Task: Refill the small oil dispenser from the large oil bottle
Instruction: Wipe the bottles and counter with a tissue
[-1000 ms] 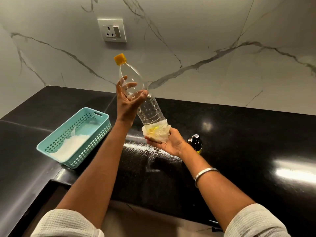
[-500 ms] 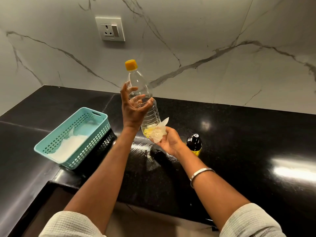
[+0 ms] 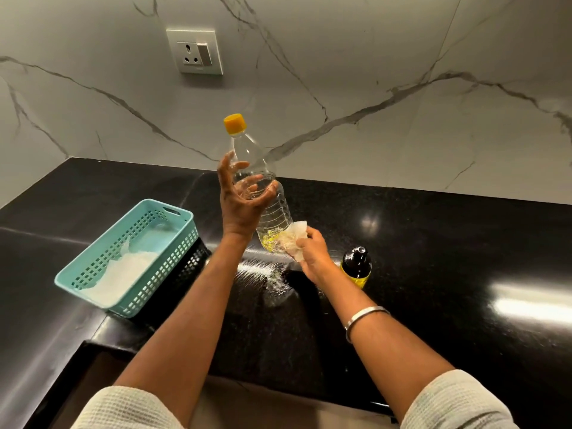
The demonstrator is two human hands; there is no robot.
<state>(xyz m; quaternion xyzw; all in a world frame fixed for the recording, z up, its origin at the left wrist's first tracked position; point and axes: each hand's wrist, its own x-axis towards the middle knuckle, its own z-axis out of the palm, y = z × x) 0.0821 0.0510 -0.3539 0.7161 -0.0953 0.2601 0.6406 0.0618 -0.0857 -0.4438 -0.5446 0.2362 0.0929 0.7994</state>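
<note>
Clear oil bottle (image 3: 272,209) gripped by left fingers (image 3: 247,193); right fingers (image 3: 305,239) pinch tissue (image 3: 294,243).

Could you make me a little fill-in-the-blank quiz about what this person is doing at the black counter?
1. The left hand holds a clear plastic bottle whose cap is coloured ____.
2. The right hand presses a crumpled ____ against the bottle's base.
3. The small dark dispenser stands on the ____, beside the right hand.
4. The teal basket sits to the ____ of the person's arms.

Missing words: yellow; tissue; counter; left
</note>
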